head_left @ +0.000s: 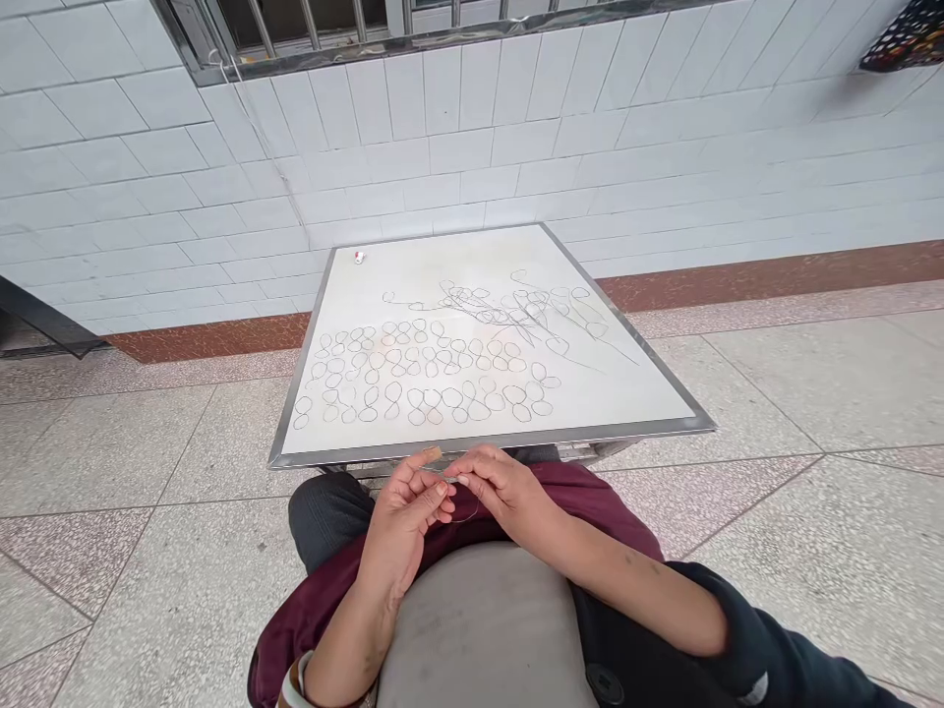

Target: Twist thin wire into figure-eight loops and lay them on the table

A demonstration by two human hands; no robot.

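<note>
My left hand (404, 511) and my right hand (508, 492) meet in front of my body, just off the near edge of the table. Both pinch a thin wire (472, 515), and part of it curves down in a loop below my fingers. The piece between the fingertips is too small to make out fully. A tan strip of tape (429, 456) wraps a finger of my left hand. On the white table (626, 393) lie several rows of thin wire rings (420, 405), many in joined pairs like figure eights. Behind them is a tangle of longer looped wires (479, 305).
A small red and white object (359, 258) sits at the table's far left corner. The table has a metal rim (487, 440) and stands by a white tiled wall (472, 147) with a barred window (354, 20). A cord (269, 147) hangs down the wall at left.
</note>
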